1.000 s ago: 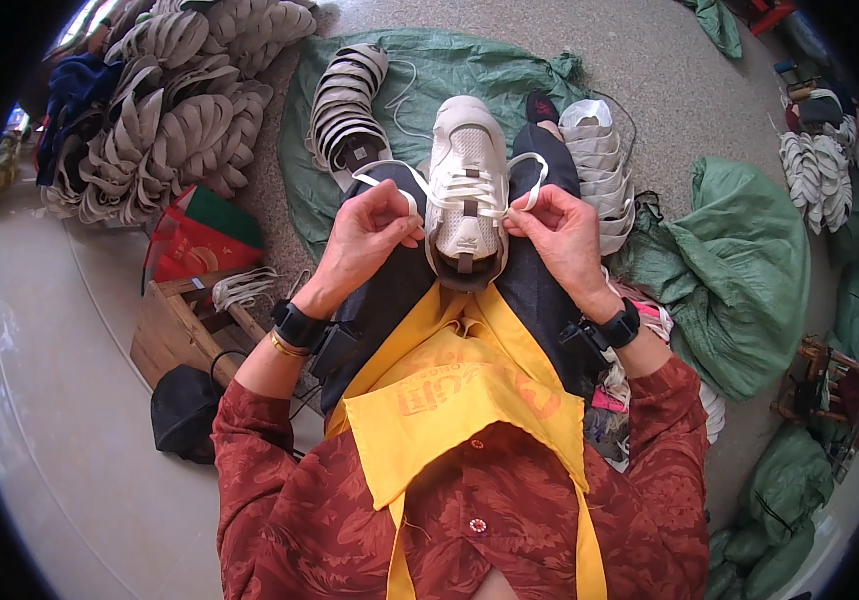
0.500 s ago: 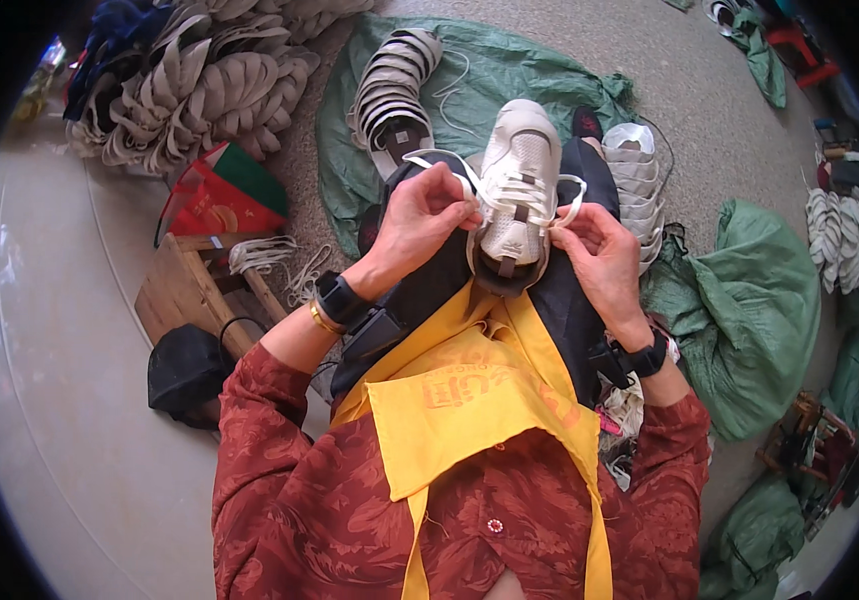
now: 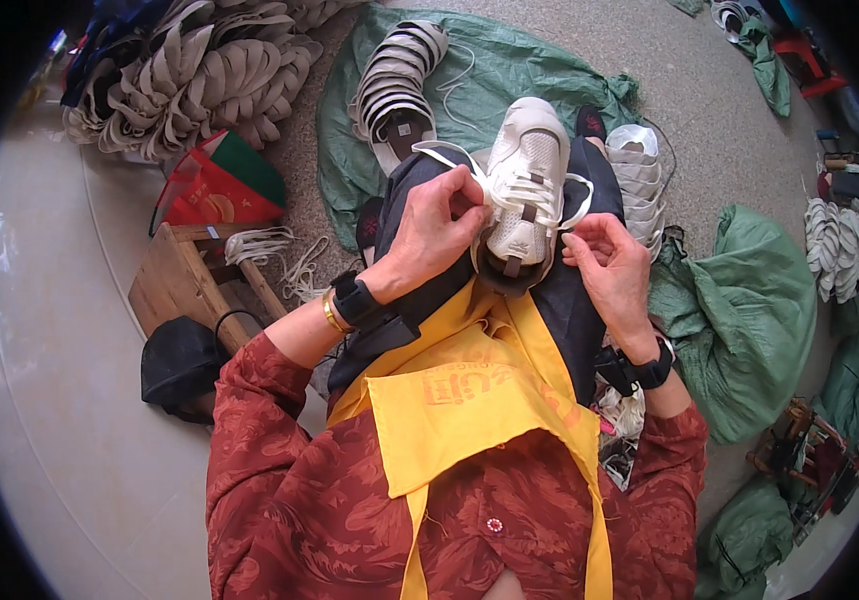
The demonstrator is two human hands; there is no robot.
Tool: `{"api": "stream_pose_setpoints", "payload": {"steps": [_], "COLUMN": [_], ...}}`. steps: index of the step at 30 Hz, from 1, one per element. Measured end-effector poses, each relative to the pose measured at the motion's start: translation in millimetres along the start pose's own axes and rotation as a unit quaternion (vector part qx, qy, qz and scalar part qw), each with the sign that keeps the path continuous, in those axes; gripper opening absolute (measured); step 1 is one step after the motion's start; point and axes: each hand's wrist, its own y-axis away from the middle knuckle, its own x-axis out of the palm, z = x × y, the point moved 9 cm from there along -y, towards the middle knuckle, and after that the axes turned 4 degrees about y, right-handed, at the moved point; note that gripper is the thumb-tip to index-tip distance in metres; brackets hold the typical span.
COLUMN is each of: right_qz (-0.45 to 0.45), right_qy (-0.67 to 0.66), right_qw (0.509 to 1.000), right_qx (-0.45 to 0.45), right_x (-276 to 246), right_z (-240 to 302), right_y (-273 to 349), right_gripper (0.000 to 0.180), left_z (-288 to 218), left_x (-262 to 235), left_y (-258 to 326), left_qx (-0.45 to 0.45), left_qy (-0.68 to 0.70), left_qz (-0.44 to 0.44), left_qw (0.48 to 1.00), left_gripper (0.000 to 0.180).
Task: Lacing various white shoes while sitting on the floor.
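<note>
Head view: the white sneaker [image 3: 531, 160] sits between the person's dark-trousered knees [image 3: 417, 255], toe pointing away, and the left hand [image 3: 436, 228] pinches a white lace [image 3: 483, 181] between thumb and forefinger at its left side. The right hand [image 3: 609, 268] is curled just beside the opposite lace loop [image 3: 587, 200] — thumb and forefinger close together, though I cannot tell whether they grip it.

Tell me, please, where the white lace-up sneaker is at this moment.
In the head view, the white lace-up sneaker sits just right of centre in the upper half, between the left hand and the right hand, above the yellow apron.
</note>
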Motion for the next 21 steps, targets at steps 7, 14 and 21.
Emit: {"api": "stream_pose_setpoints", "payload": {"steps": [7,14,21], "right_qz": [-0.069,-0.027,-0.021], "right_qy": [0.189,0.172,0.143], "right_qw": [0.964,0.966,0.979], "right_qx": [-0.171,-0.193,-0.144], "right_x": [-10.3,9.0,13.1], "right_z": [44.8,44.0,40.0], "right_y": [10.8,7.8,7.6], "right_gripper": [0.022,0.025,0.020], "left_z": [-4.5,-12.4,-36.4], "left_x": [1.7,-0.7,0.3], "left_y": [-1.3,-0.8,6.1], "left_qx": [-0.010,0.006,0.089], "left_qy": [-0.036,-0.067,-0.138], "left_qz": [-0.007,-0.033,-0.064], "left_qw": [0.999,0.997,0.984], "left_gripper": [0.011,0.017,0.019]}}
